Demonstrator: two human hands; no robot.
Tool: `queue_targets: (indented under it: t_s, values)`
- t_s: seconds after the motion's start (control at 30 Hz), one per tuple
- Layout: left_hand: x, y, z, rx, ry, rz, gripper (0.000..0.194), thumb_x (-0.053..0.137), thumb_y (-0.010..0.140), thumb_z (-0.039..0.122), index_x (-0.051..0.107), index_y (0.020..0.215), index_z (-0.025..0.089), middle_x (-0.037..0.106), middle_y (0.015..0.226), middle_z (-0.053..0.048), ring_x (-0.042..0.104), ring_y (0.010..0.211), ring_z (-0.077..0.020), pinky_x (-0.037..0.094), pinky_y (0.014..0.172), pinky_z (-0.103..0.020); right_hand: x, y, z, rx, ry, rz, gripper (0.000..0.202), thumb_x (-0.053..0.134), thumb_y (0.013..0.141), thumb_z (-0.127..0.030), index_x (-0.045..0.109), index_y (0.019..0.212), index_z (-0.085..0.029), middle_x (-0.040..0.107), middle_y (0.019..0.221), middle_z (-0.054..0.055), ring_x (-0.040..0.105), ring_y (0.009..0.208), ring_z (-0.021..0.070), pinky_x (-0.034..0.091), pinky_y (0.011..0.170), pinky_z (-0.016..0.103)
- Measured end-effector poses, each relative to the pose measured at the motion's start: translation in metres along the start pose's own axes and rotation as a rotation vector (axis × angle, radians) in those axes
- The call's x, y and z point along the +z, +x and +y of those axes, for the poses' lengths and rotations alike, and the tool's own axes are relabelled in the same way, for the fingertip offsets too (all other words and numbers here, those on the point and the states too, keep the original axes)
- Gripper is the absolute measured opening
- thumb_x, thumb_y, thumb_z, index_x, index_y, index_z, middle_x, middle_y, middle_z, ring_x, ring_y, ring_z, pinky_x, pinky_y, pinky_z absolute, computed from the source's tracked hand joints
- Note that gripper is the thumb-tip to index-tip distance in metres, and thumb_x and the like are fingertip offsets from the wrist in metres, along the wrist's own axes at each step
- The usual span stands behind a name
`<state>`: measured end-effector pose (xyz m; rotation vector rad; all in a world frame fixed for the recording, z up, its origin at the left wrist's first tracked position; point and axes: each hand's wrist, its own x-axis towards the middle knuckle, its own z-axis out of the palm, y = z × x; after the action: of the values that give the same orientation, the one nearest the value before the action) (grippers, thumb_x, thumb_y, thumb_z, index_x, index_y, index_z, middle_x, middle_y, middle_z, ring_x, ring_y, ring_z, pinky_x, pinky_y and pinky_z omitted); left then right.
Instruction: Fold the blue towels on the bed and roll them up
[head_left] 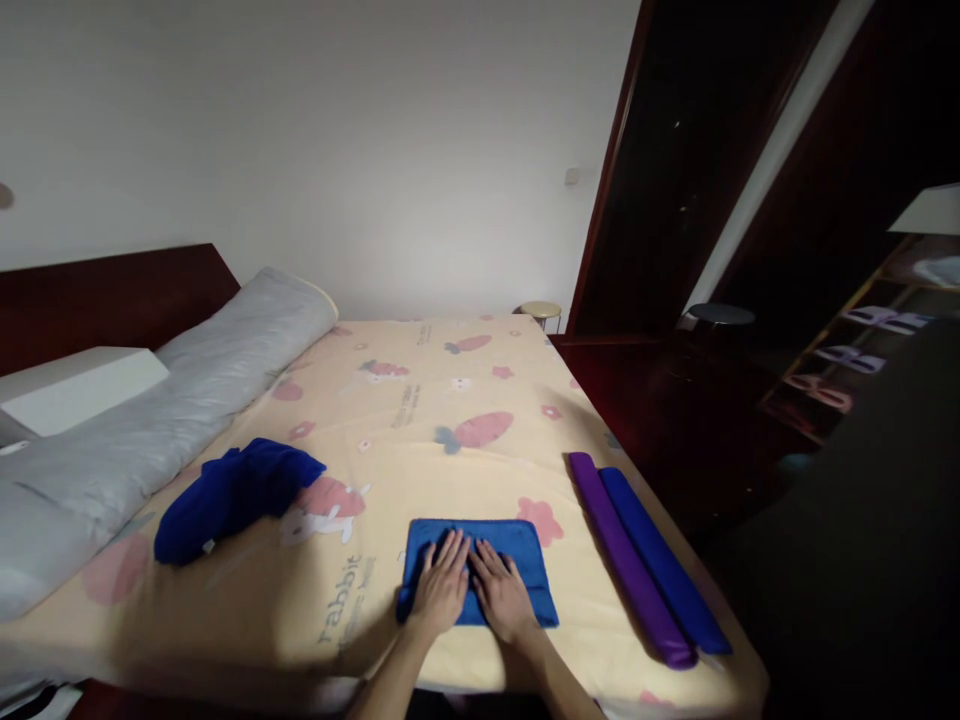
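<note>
A blue cloth (525, 560), folded into a flat rectangle, lies near the front edge of the bed. My left hand (444, 582) presses flat on its left half, fingers stretched out. Beside it my right hand (501, 588) also lies flat on the cloth, and the fingertips of both hands nearly meet. Neither hand grips anything. To the right rest a purple rolled cloth (626, 555) and a blue rolled cloth (664, 560), side by side. A crumpled dark blue cloth (236, 497) lies in a heap to the left.
The bed's sheet (405, 460) is cream with rabbit and carrot prints. Along the headboard (112, 300) lies a long grey roll of bedding (225, 350), with a white box (82, 385) against it. A stool (541, 310) and a shoe rack (847, 340) stand beyond the bed.
</note>
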<state>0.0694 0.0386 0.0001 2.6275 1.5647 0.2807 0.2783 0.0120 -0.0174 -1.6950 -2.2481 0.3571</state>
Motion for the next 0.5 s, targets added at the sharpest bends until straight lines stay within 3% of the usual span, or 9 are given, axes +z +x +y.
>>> queue_targets:
  t_s: [0.1,0.2,0.27,0.33,0.4,0.5]
  values:
    - [0.008,0.012,0.008,-0.032,-0.01,-0.085,0.054,0.032,0.097,0.028,0.028,0.151,0.03,0.032,0.158,-0.002,0.031,0.144,-0.0212,0.031,0.114,-0.048,-0.003,0.013,-0.002,0.075,-0.022,-0.034,0.05,0.033,0.097,-0.038,0.043,0.144,-0.026,0.038,0.153,0.006,0.033,0.143,0.0217,0.03,0.113,0.047]
    - [0.002,0.006,-0.016,-0.208,0.057,-0.046,0.053,0.034,0.097,0.031,0.029,0.15,0.029,0.033,0.157,-0.005,0.032,0.144,-0.0244,0.031,0.113,-0.052,-0.02,0.005,0.036,0.211,-0.072,-0.01,0.051,0.033,0.096,-0.035,0.045,0.143,-0.02,0.038,0.152,0.011,0.034,0.142,0.0263,0.03,0.111,0.053]
    - [-0.006,-0.008,-0.031,-0.228,0.095,0.043,0.053,0.032,0.099,0.031,0.026,0.151,0.026,0.031,0.157,-0.007,0.031,0.144,-0.0246,0.029,0.115,-0.05,-0.029,-0.011,0.061,0.221,-0.097,0.042,0.051,0.033,0.097,-0.036,0.045,0.143,-0.019,0.037,0.152,0.013,0.034,0.142,0.0281,0.03,0.111,0.056]
    - [-0.011,-0.028,-0.033,-0.083,0.099,0.076,0.053,0.028,0.1,0.03,0.022,0.152,0.025,0.032,0.157,-0.006,0.031,0.144,-0.0225,0.028,0.117,-0.045,-0.03,-0.032,0.068,0.141,-0.119,0.12,0.05,0.033,0.097,-0.037,0.045,0.143,-0.021,0.037,0.152,0.011,0.035,0.142,0.0271,0.03,0.111,0.054]
    - [-0.014,-0.048,-0.022,0.157,0.077,0.033,0.054,0.028,0.101,0.028,0.017,0.153,0.027,0.032,0.157,-0.003,0.033,0.143,-0.0198,0.027,0.118,-0.04,-0.025,-0.05,0.058,-0.028,-0.117,0.14,0.049,0.032,0.098,-0.033,0.043,0.145,-0.024,0.037,0.153,0.009,0.035,0.142,0.0244,0.032,0.111,0.049]
    - [-0.015,-0.069,-0.002,0.367,0.06,-0.019,0.058,0.03,0.1,0.026,0.01,0.154,0.026,0.029,0.159,-0.001,0.032,0.144,-0.0174,0.027,0.119,-0.037,-0.016,-0.071,0.032,-0.22,-0.082,0.028,0.052,0.031,0.099,-0.03,0.03,0.15,-0.028,0.036,0.153,0.005,0.035,0.142,0.0212,0.033,0.112,0.042]
